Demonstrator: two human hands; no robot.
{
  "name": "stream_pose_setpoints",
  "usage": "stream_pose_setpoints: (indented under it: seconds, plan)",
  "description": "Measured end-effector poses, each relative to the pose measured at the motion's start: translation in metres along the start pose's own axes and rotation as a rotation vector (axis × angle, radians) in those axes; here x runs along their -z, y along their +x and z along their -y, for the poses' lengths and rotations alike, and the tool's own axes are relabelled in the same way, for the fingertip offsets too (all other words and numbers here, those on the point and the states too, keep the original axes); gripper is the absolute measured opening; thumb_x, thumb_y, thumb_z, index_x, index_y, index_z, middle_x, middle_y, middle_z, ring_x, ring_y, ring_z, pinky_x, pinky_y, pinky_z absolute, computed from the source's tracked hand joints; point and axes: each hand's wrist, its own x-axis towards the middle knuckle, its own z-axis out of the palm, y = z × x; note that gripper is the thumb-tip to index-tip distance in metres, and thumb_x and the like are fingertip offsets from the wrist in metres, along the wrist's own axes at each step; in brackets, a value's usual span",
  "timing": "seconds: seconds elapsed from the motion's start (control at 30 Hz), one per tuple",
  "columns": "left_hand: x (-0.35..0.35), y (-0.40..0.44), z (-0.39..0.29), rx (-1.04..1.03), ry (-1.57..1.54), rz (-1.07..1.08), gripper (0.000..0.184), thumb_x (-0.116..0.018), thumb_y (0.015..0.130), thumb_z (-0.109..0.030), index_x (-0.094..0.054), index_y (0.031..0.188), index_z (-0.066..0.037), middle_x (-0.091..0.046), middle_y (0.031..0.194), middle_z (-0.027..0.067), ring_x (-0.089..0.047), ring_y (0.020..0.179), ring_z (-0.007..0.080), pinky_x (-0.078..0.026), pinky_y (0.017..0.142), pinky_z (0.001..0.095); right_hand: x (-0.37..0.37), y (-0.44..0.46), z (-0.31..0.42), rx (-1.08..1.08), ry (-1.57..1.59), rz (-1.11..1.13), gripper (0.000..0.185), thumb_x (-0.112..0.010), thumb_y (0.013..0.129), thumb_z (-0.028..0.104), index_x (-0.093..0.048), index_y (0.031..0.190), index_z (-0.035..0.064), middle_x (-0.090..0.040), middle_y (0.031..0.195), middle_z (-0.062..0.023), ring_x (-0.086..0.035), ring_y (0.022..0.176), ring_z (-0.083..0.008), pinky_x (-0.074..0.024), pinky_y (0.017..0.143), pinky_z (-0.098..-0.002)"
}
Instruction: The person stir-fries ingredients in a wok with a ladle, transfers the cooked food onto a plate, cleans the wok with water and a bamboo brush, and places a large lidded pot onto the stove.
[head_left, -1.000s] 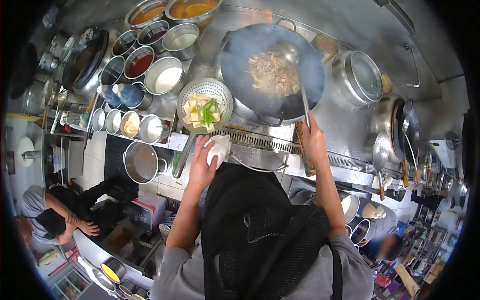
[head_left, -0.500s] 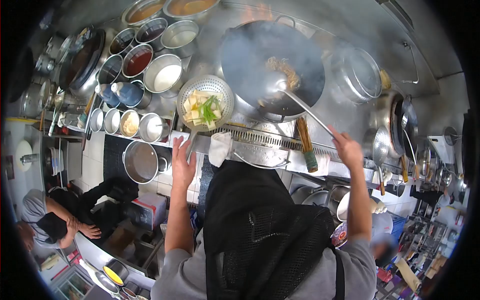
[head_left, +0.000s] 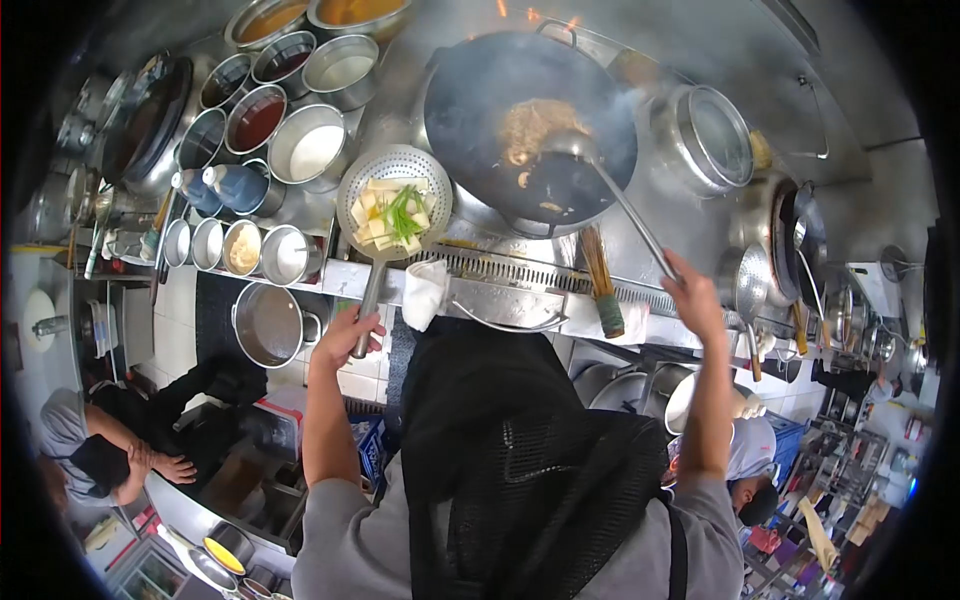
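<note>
My left hand [head_left: 345, 336] is wrapped round the handle of a perforated strainer [head_left: 345, 215], which holds pale cut pieces and green strips [head_left: 403, 212]. A folded white cloth [head_left: 425, 295] lies just right of that handle. My right hand [head_left: 694, 300] grips the long handle of a metal ladle [head_left: 632, 215]. The ladle's bowl rests in a large black wok [head_left: 470, 150], against brown noodle-like food [head_left: 530, 125]. Smoke rises over the wok. Below the wok's right side, a bamboo brush [head_left: 604, 285] leans at the stove's front edge.
Metal pots of sauces [head_left: 257, 118] and small seasoning cups [head_left: 242, 248] stand left. Two bottles [head_left: 236, 186] lie among them. A lidded pot [head_left: 716, 140] is right of the wok; flames show behind it. A seated person [head_left: 90, 440] is at left, another person [head_left: 750, 470] at lower right.
My left hand has left the white cloth and closed on the strainer's handle. My right hand has moved right with the ladle, whose bowl swept through the food.
</note>
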Motion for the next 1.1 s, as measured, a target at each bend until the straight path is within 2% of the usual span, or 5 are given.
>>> stream_pose_setpoints:
  seconds: [0.07,0.2,0.47,0.67,1.1]
  plan:
    - [-0.005,-0.001,0.002,0.025,-0.346,0.142,0.042,-0.071,0.102,-0.031,-0.059,0.132,-0.003,-0.067,0.083,0.0040,-0.063,0.058,0.0141,-0.047,0.050,0.0264,-0.049,0.021,-0.002,-0.072,0.334,-0.105,0.045,-0.069,0.102,0.016,-0.062,0.144,0.0031,-0.061,0.073,-0.0143,-0.047,0.064,-0.0157,-0.0457,0.060,-0.0351]
    - [-0.026,-0.009,0.006,-0.089,-0.564,0.112,0.027,-0.071,0.099,-0.013,-0.061,0.121,-0.003,-0.058,0.075,0.0022,-0.054,0.051,0.0123,-0.042,0.045,0.0251,-0.115,0.064,0.046,-0.105,0.214,-0.240,0.050,-0.058,0.107,0.021,-0.048,0.152,0.0011,-0.072,0.089,-0.0306,-0.070,0.082,-0.0504,-0.0539,0.075,-0.0535]
    - [-0.051,-0.027,-0.003,-0.120,-0.607,0.038,0.025,-0.070,0.095,-0.009,-0.058,0.116,-0.003,-0.057,0.075,0.0029,-0.053,0.051,0.0133,-0.042,0.046,0.0258,-0.082,0.024,0.112,-0.154,0.926,0.179,0.055,-0.053,0.111,0.023,-0.040,0.162,0.0075,-0.051,0.071,0.0000,-0.049,0.048,-0.0062,-0.0416,0.040,-0.0267]
    - [-0.063,-0.043,-0.012,-0.161,-0.560,-0.028,0.027,-0.069,0.095,-0.008,-0.056,0.118,-0.001,-0.057,0.074,0.0034,-0.052,0.051,0.0138,-0.042,0.047,0.0264,-0.093,0.010,0.088,-0.143,0.584,0.202,0.053,-0.056,0.109,0.023,-0.047,0.159,0.0074,-0.050,0.070,0.0008,-0.048,0.051,-0.0068,-0.0420,0.042,-0.0280]
    - [-0.083,-0.090,-0.038,-0.176,-0.506,-0.045,0.030,-0.068,0.095,-0.008,-0.055,0.120,0.002,-0.056,0.073,0.0040,-0.052,0.050,0.0146,-0.041,0.046,0.0274,-0.076,0.022,0.077,-0.063,0.308,-0.145,0.051,-0.059,0.105,0.019,-0.051,0.151,-0.0012,-0.070,0.104,-0.0372,-0.071,0.098,-0.0524,-0.0551,0.084,-0.0506]
